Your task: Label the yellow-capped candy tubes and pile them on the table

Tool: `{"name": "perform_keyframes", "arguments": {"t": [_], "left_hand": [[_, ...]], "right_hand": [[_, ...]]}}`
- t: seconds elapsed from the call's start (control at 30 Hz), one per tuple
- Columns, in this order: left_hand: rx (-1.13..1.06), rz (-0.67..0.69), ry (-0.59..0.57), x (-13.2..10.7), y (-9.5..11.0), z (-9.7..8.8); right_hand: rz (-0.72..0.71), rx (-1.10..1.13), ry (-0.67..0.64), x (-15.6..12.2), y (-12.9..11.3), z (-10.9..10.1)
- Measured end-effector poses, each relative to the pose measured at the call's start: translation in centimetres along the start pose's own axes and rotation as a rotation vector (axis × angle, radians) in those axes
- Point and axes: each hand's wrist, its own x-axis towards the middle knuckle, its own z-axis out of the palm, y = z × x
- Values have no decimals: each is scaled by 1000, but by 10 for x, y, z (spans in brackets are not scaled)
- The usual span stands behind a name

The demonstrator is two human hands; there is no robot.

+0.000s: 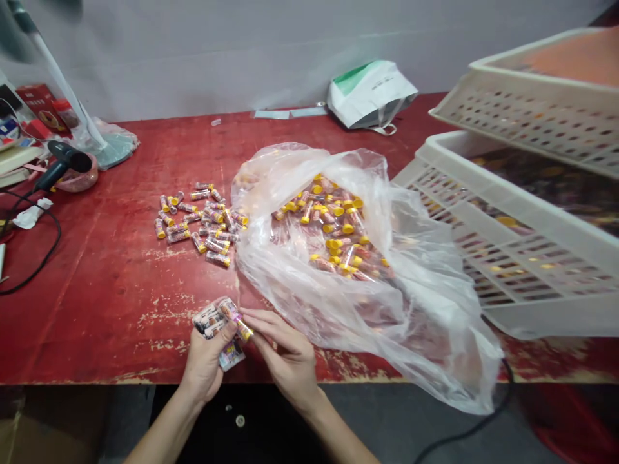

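Head view. The left hand (206, 361), above the near edge of the table (111, 270), had its fingers closed on printed sheets (207, 320), the thumb lying over them beside a small yellow-capped tube (236, 320). The right hand (290, 361) had its fingers bent narrowly about the tube's capped end; whether they gripped it or only touched it could not be told. The tube lay tilted over the sheets, its cap toward the right hand.

Beyond the hands, loose tubes (217, 251) lay scattered between the near and far edges. Just right of them a clear plastic bag (425, 277) lay open, with more yellow-capped tubes (355, 222) inside; its lower end hung over the near edge. Toward the table's right end stood a lower crate (556, 316) and an upper crate (464, 103), both white. A white-and-green bag (370, 93) rested at the far edge, and a lamp (116, 151) stood near the far left corner.
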Motion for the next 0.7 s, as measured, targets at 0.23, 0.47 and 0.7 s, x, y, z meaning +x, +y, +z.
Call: {"name": "perform_keyframes", "arguments": {"t": [0.23, 0.47, 0.7], "left_hand": [[-21, 93, -1, 49, 14, 10], [-141, 97, 131, 96, 38, 1], [-75, 77, 183, 71, 28, -19]], "right_hand": [[77, -52, 189, 44, 39, 32], [121, -560, 180, 180, 85, 0], [309, -987, 40, 250, 118, -83]]}}
